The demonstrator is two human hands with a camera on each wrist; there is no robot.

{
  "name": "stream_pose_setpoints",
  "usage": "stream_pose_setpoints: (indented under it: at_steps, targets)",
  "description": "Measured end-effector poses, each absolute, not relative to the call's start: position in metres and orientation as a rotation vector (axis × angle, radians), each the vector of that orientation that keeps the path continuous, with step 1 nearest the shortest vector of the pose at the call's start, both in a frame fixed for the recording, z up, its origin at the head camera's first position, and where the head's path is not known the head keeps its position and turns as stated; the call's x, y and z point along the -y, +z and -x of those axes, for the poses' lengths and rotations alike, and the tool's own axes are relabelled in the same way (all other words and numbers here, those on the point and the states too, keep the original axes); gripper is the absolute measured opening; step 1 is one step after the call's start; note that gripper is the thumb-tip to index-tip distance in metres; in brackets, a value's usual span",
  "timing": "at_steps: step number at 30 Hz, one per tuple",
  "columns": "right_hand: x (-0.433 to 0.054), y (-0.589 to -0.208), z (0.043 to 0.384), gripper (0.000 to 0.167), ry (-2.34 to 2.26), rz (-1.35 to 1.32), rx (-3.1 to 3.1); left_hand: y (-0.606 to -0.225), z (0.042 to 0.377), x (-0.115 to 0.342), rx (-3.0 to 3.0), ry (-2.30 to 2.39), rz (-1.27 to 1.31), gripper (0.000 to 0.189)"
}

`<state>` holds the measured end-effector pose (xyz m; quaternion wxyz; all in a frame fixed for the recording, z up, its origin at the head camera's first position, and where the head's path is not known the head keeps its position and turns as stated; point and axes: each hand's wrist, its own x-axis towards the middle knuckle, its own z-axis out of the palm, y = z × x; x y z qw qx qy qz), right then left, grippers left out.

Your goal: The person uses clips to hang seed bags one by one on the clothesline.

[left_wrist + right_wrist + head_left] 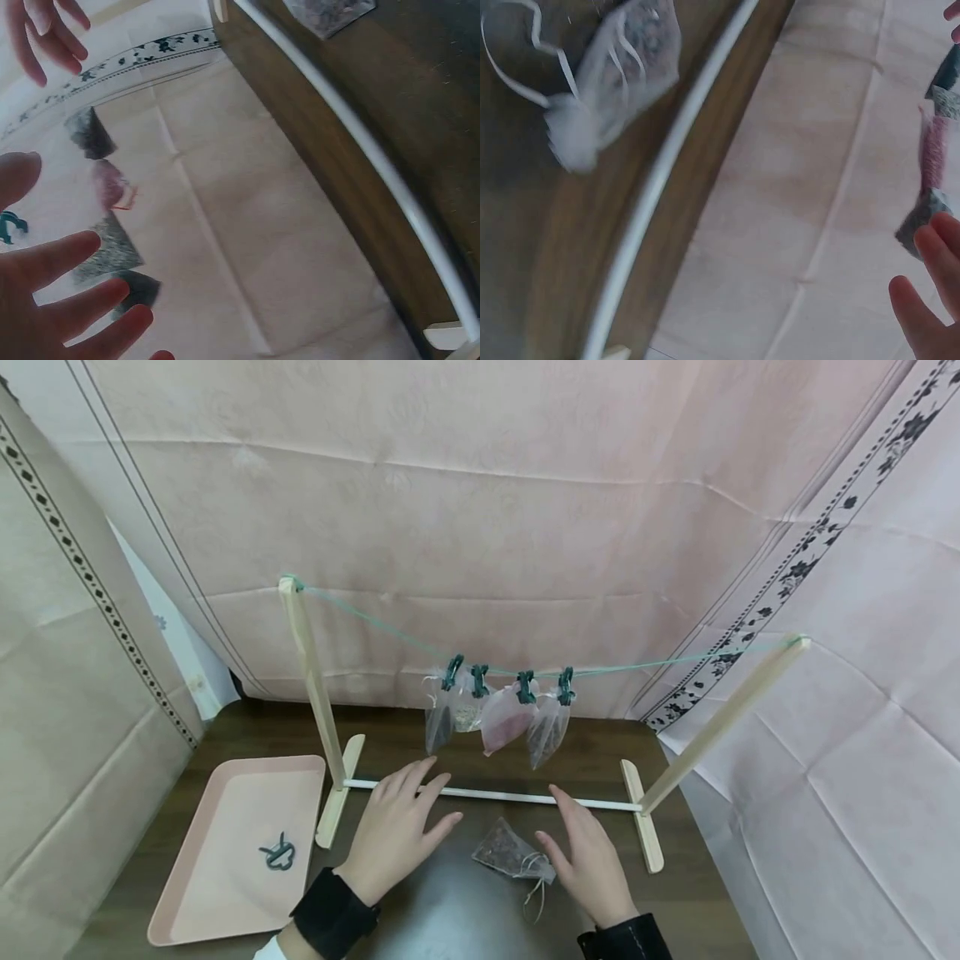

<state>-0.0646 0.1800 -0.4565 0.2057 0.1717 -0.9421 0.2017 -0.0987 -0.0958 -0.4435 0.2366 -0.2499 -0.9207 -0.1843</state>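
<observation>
Both hands are over the table with nothing in their fingers. My left hand (401, 822) spreads its fingers near the white crossbar (517, 796) of a wooden stand. My right hand (592, 860) has its fingers extended, beside a sheer drawstring sachet (504, 850) with dark contents. That sachet lies on the table between the hands, its cords (525, 90) loose. Beyond the hands, several filled sachets hang in a row from a green line (637, 668), each under a dark green clip (566, 687). One of them is pink (506, 722); another (112, 251) holds pale speckled contents.
A pale pink tray (217, 860) stands at the left, with a dark green clip (279, 853) lying in it. Wooden posts (315, 685) rise at both ends of the line, on flat feet (642, 818). Patterned cloth (465, 527) surrounds the table's back and sides.
</observation>
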Motion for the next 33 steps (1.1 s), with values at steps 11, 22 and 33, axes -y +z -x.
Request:
stream_pose_setpoints:
  at_steps: [11, 22, 33]
  targets:
    - [-0.168, -0.490, 0.055, 0.071, 0.682, -0.427, 2.577, -0.453, 0.086, 0.108, 2.550, -0.537, 0.615, 0.055]
    - [-0.157, -0.513, 0.047, 0.071, 0.730, -0.351, 2.596, -0.473, 0.071, 0.122, 2.643, -0.536, 0.486, 0.057]
    - [-0.164, -0.533, 0.039, 0.074, 0.914, -0.087, 2.558, -0.502, 0.054, 0.133, 2.694, -0.637, 0.224, 0.069]
